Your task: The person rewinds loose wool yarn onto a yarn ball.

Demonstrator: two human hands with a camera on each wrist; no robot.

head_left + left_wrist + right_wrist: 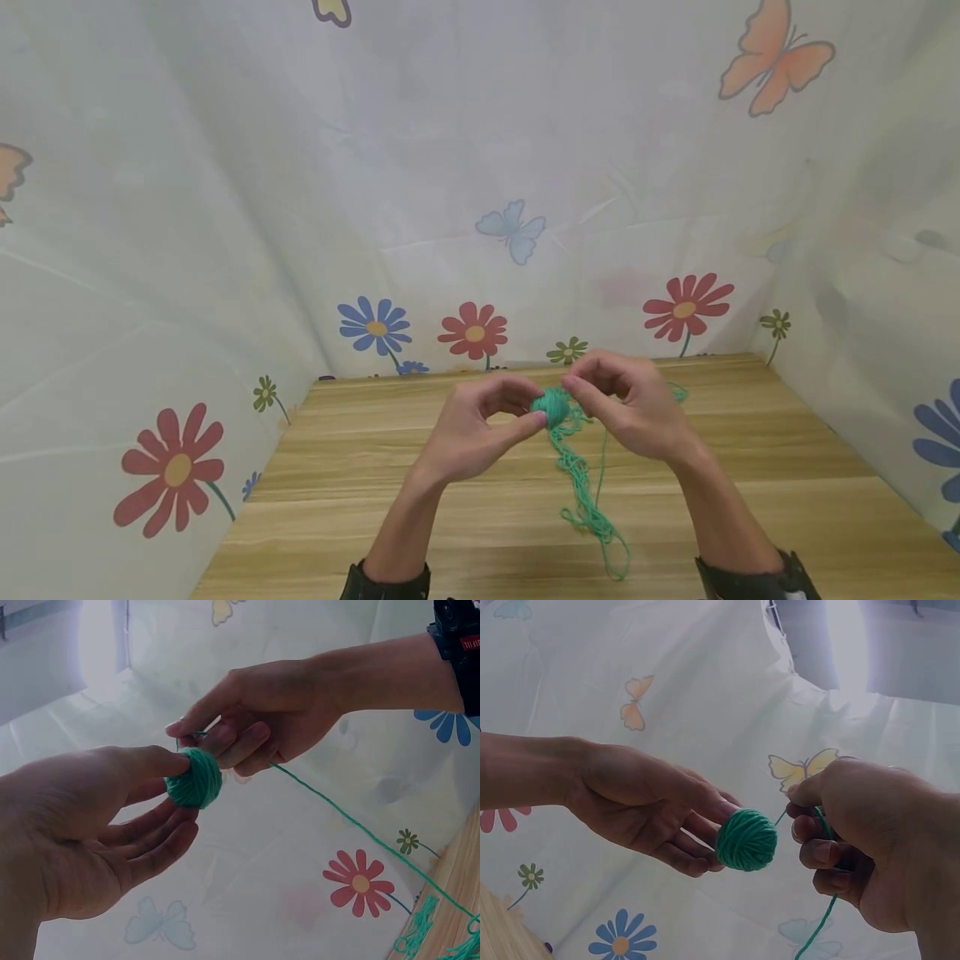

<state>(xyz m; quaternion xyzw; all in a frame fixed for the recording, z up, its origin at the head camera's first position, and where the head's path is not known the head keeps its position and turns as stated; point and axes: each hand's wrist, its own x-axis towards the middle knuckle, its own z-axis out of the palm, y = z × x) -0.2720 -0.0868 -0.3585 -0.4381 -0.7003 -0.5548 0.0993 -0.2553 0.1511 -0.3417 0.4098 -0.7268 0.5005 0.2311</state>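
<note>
A small green ball of yarn (552,407) is held up over the table, pinched between the thumb and fingers of my left hand (483,425). Close to its right side, my right hand (633,404) pinches the yarn strand (821,930), which runs from the ball through the curled fingers and down. In the right wrist view the wound layers of the ball (747,840) show plainly, with a short taut length between it and the right fingertips. Loose, tangled yarn (581,479) lies on the wood below the hands.
The wooden table (360,500) is backed and flanked by a pale curtain (420,150) printed with flowers and butterflies. A further bit of loose yarn (678,392) lies beyond the right hand. Dark cuffs (757,577) circle both wrists.
</note>
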